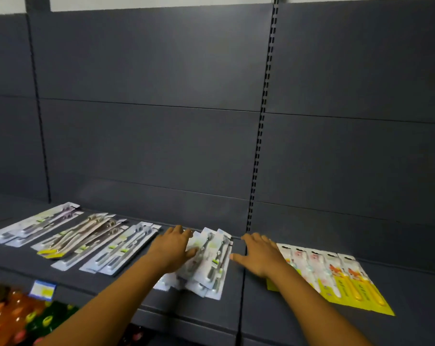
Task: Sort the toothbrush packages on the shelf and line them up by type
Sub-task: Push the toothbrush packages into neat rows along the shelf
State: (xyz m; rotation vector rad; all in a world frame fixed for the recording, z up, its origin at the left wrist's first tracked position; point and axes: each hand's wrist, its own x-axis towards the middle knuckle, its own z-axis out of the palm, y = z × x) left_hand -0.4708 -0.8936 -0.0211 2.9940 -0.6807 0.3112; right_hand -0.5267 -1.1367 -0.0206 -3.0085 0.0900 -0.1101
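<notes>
Toothbrush packages lie flat in groups on a dark grey shelf [411,290]. From the left come lilac-brush packs [34,224], beige-brush packs [81,237], white-blue packs [121,248], a loose pile of white packs [209,263] in the middle and a row of yellow children's packs [341,275] on the right. My left hand [172,245] rests flat with spread fingers on the left side of the middle pile. My right hand [260,254] lies flat with straight fingers between that pile and the yellow row, covering the row's left end.
The grey back panel [149,133] rises behind the shelf, with a slotted upright [260,136] above the seam between the two shelf sections. A price tag [42,290] hangs on the front edge. Colourful bottles [14,318] stand on the shelf below at lower left.
</notes>
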